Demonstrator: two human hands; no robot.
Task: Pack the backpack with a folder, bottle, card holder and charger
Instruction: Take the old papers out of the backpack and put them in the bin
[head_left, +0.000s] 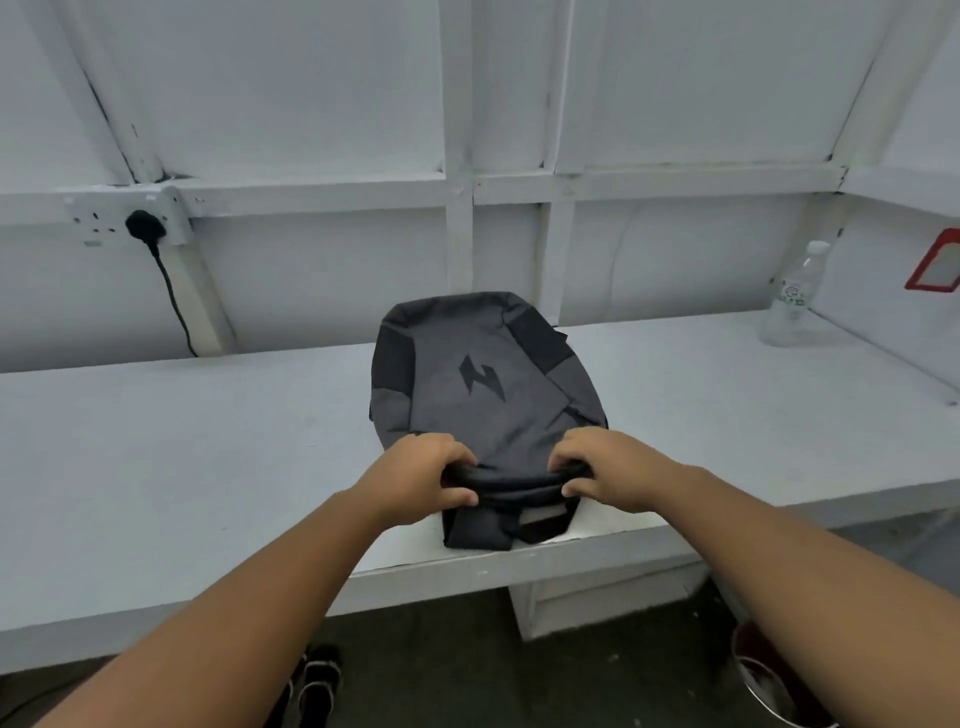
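A grey and black backpack (483, 384) lies flat on the white bench (182, 441), its top end toward me at the front edge. My left hand (423, 478) grips the near top edge of the backpack on its left side. My right hand (605, 470) grips the same edge on its right side. A clear plastic bottle (792, 299) stands at the far right of the bench against the wall. A red-framed card holder (935, 262) leans on the right wall. A black plug (145, 226), perhaps the charger, sits in the wall socket with its cable hanging down. No folder shows.
White panelled walls close the bench at the back and right. Under the bench are dark shoes (317, 680) on the floor and a round metal bucket (774, 680) at lower right. A white support box (597, 597) stands beneath the bench edge.
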